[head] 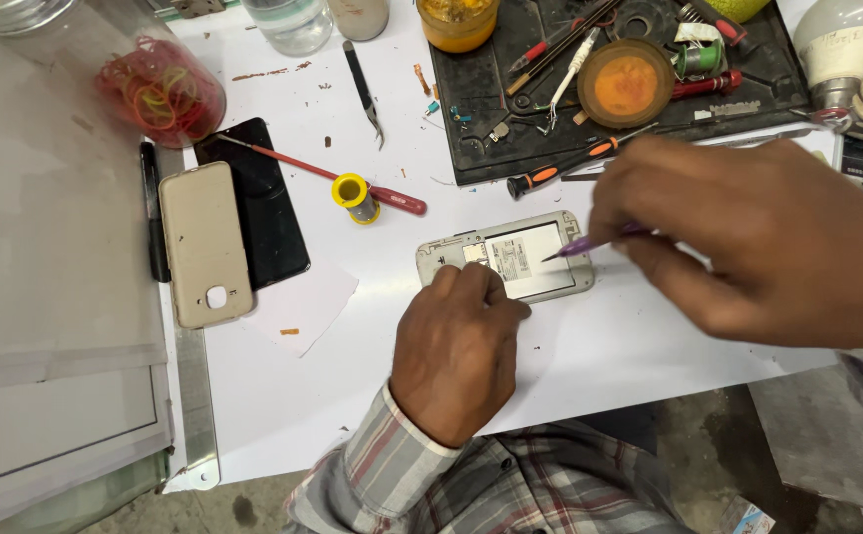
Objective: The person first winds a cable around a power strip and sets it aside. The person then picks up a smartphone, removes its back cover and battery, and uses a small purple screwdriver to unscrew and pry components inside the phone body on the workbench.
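I see a white table point(283, 396) carrying an opened phone point(510, 259), a gold back cover point(204, 242) beside a black phone point(263, 208), a yellow solder spool point(354, 196), a red screwdriver point(352, 183), tweezers point(364, 94) and a black tool tray point(481, 148).

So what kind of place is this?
Probably a phone repair bench. An opened phone lies on the white table, its gold back cover set aside, and a black tray holds screwdrivers and small tools.
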